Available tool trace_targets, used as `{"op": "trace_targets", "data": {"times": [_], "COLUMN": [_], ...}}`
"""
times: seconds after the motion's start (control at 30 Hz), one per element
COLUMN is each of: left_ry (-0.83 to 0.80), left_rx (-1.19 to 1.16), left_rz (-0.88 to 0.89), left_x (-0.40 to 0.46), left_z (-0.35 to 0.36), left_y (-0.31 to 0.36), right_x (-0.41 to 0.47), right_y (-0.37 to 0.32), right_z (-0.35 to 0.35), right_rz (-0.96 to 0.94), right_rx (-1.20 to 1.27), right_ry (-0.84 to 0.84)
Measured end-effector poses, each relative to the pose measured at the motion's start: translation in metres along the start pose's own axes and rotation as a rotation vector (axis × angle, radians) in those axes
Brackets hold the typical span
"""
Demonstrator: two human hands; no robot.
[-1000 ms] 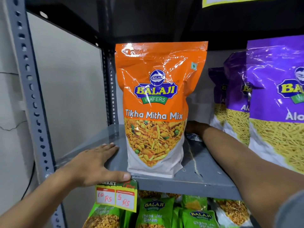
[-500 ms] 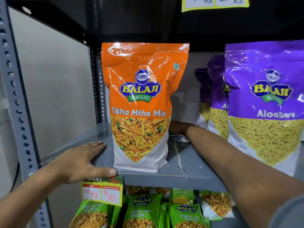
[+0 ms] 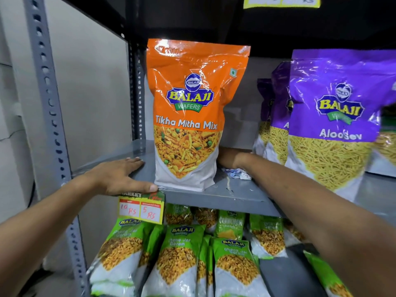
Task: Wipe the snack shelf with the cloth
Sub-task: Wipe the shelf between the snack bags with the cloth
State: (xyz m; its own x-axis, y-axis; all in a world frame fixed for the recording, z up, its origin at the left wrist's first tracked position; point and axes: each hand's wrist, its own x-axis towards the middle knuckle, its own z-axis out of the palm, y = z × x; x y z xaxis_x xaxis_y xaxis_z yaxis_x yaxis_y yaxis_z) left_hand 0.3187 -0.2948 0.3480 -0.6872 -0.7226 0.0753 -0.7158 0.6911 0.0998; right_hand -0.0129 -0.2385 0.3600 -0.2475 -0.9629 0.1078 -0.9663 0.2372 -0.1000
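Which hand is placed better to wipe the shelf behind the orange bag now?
The right. Its forearm already reaches behind the orange bag, beside the crumpled cloth; the hand itself is hidden. The left hand lies flat on the shelf front edge, empty.

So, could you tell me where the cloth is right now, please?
The cloth lies on the grey shelf, right of the orange packet and behind it, tucked under the right forearm; only a crumpled bit shows.

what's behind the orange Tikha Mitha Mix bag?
The right forearm reaches behind the orange bag; the hand itself is hidden. A crumpled bit of cloth shows under the wrist. Whether the hand holds it can't be seen.
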Motion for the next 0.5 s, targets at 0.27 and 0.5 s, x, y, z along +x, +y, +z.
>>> {"op": "trace_targets", "data": {"times": [0.27, 0.5], "left_ry": [0.004, 0.037], "left_rx": [0.023, 0.010], "left_rz": [0.006, 0.060], "left_x": [0.000, -0.005], "left_z": [0.003, 0.001], "left_y": [-0.001, -0.002], "right_x": [-0.075, -0.137], "right_y": [-0.018, -0.037], "right_z": [-0.009, -0.015], "right_rz": [-0.074, 0.106], "right_rx": [-0.045, 0.045], "right_ry": [-0.047, -0.009]}}
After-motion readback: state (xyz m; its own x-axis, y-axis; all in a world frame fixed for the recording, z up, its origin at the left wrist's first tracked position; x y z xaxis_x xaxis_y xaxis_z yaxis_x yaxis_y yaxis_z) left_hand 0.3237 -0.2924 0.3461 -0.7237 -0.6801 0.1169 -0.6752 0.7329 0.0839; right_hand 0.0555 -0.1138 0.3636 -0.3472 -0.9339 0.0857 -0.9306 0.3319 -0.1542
